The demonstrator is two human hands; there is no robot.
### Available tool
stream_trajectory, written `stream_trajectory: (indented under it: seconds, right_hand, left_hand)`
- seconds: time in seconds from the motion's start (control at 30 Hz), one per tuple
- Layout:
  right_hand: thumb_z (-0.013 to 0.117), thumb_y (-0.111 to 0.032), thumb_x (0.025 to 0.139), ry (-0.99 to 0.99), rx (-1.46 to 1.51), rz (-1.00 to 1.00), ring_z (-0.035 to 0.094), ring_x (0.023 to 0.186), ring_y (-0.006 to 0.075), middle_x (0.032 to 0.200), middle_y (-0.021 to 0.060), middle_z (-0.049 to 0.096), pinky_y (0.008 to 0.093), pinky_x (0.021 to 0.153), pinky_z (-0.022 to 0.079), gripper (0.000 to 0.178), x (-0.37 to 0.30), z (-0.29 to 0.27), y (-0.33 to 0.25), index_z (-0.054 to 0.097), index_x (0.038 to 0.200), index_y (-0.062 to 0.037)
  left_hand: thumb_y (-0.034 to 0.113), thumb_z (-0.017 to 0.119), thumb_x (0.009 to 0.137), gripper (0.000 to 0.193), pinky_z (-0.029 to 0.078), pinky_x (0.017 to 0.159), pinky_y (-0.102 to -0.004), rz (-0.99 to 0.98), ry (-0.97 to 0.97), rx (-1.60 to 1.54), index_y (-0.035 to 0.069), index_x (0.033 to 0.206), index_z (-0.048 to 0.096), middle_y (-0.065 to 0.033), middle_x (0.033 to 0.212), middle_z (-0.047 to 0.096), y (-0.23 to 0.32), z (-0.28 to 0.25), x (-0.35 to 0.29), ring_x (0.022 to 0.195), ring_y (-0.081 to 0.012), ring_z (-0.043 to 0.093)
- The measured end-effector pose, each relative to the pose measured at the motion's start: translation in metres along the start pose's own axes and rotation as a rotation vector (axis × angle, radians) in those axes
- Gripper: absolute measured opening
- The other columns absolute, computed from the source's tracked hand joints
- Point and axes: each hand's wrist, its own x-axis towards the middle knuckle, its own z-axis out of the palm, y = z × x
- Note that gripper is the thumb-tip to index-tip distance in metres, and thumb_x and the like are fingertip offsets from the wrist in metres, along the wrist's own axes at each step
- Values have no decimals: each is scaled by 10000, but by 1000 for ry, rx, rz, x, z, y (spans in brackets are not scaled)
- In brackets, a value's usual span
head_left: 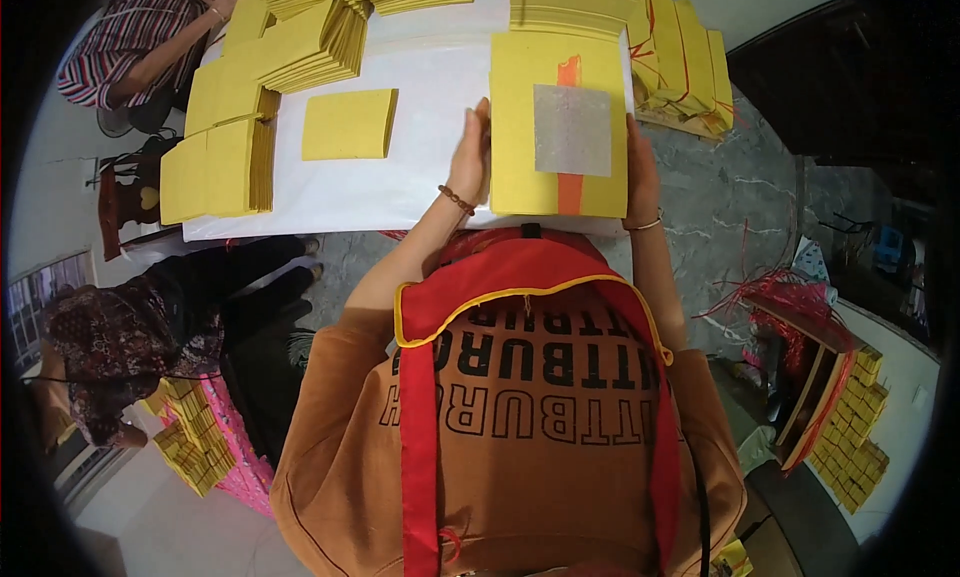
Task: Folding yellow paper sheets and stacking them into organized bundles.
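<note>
A stack of yellow paper [512, 177] lies near the table's front edge, right of its middle. Down its top sheet runs an orange strip [569, 195], partly covered by a pale silvery square [572, 132]. My left hand [470, 162] presses along the stack's left side, fingers stretched forward. Against the right side lies my right hand [642, 172], so both hands hold the stack between them. Some of the right fingers are hidden by the paper. Left of my left hand, a small folded yellow pad [348, 124] rests alone on the white table covering [430, 77].
Several yellow paper stacks [230, 167] line the table's left side. More paper bundles [685, 57], bound with red cord, stand beyond the right edge. A person in a striped shirt [130, 37] works at the far left; another person [130, 327] is lower left. Red string [780, 297] hangs at right.
</note>
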Motion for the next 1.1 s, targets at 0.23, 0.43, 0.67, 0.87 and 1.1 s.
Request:
stream_trajectory:
  seconds: [0.23,0.43,0.67,0.87,1.1]
  right_hand:
    - [575,-181,830,-364,-1054,-573,430,1228,272,1200,69,571,395,1024,306,246,-26,6,-47,632,1044,-72]
    - [637,-103,787,-394,-955,-409,461,1197,281,1052,61,635,378,1010,323,150,-24,6,-37,650,931,-63]
    - [429,-292,924,-405,-669,-339,427,1213,296,1033,114,632,393,1023,304,344,-19,-4,-32,637,907,-18]
    - [351,-423,933,-418,-636,-349,419,1210,304,1013,125,634,396,1016,302,502,-17,-7,-31,633,941,-7]
    - [341,-437,934,-401,-646,-367,427,1207,297,990,114,641,393,1003,313,515,-18,-6,-29,630,959,-11]
  left_hand:
    - [212,670,773,371,406,854,-368,597,-269,1222,22,1077,576,-110,1077,552,75,24,-37,995,-273,509]
    - [211,679,755,357,418,808,-362,737,-605,1553,30,1048,588,-118,1001,558,74,39,-47,965,-282,513]
    - [133,629,803,133,462,631,-331,631,-580,1268,13,861,625,-100,756,587,73,37,-36,715,-257,572]
    - [124,603,833,124,445,579,-297,360,-504,1162,8,861,636,-102,721,597,76,37,-30,631,-210,567]
    - [145,611,816,161,407,503,-247,78,-394,1114,-10,830,652,-60,645,600,79,42,-30,551,-80,513]
